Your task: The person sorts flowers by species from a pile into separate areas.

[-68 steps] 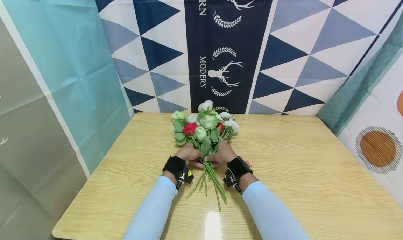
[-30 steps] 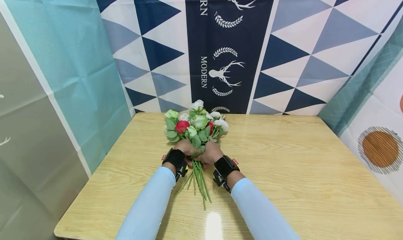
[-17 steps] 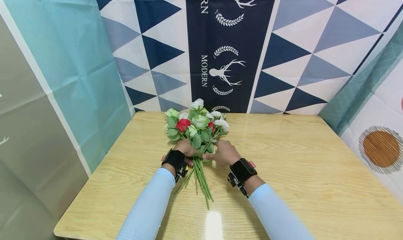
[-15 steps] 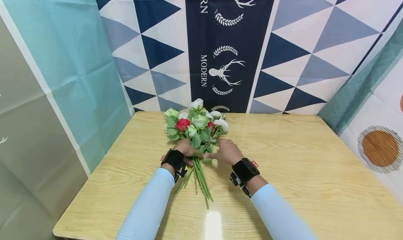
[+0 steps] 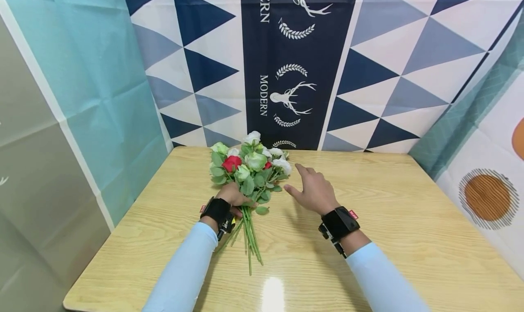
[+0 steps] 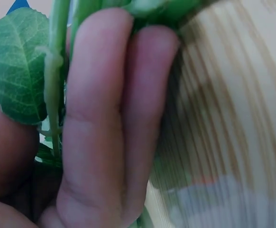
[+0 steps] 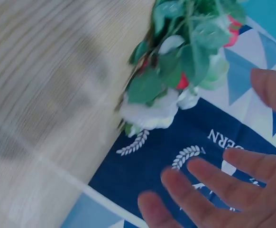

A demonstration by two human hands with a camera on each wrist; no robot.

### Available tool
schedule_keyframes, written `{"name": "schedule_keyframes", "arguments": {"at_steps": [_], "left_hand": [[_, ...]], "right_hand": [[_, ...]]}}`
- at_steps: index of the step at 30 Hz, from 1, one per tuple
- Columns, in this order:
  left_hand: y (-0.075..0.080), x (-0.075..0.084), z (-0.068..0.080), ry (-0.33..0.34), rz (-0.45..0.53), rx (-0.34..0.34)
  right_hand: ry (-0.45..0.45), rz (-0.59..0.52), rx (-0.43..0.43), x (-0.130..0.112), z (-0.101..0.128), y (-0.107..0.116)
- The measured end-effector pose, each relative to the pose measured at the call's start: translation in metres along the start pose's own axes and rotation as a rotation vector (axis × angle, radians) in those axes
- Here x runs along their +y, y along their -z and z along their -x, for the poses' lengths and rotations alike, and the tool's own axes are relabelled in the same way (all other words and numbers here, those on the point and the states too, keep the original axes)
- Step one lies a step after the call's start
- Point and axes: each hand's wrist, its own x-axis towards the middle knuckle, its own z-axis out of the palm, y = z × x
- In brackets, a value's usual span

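Observation:
A bouquet [image 5: 247,166] of white, pale green and red roses lies on the wooden table [image 5: 389,239], blooms toward the back wall. My left hand [image 5: 230,194] grips its green stems [image 5: 248,232] just below the leaves; in the left wrist view my fingers [image 6: 109,118] curl round a stem and a leaf [image 6: 17,71]. My right hand [image 5: 313,189] hovers a little right of the blooms with its fingers spread, holding nothing. The right wrist view shows those spread fingers [image 7: 214,190] with the bouquet [image 7: 180,61] beyond them.
A patterned cloth backdrop [image 5: 286,66] with dark triangles and a deer print stands behind the table. Teal and grey cloth panels [image 5: 73,98] close in the left side, and another printed panel [image 5: 483,157] the right. Bare tabletop spreads to the right of my hands.
My right hand has let go of the stems and moved right and away with its fingers spread. My left hand keeps its grip and the bouquet has shifted slightly left.

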Motion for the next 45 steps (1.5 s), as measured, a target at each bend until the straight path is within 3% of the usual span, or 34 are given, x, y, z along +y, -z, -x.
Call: {"name": "schedule_keyframes", "arguments": {"at_steps": [6, 14, 23, 35, 45], "left_hand": [[0.009, -0.011, 0.001, 0.007, -0.003, -0.013], [0.021, -0.027, 0.0, 0.009, 0.025, 0.001], [0.038, -0.044, -0.002, 0.005, 0.062, -0.016], [0.062, -0.061, 0.002, 0.023, 0.106, -0.033], [0.07, -0.066, 0.006, 0.009, 0.094, -0.014]], "right_hand": [[-0.018, 0.101, 0.008, 0.011, 0.003, -0.004], [-0.049, 0.141, -0.028, 0.027, 0.008, -0.004], [-0.111, 0.108, -0.066, 0.045, 0.012, -0.005], [-0.126, 0.065, -0.082, 0.053, 0.014, -0.001], [-0.135, 0.06, -0.11, 0.063, 0.013, 0.007]]}}
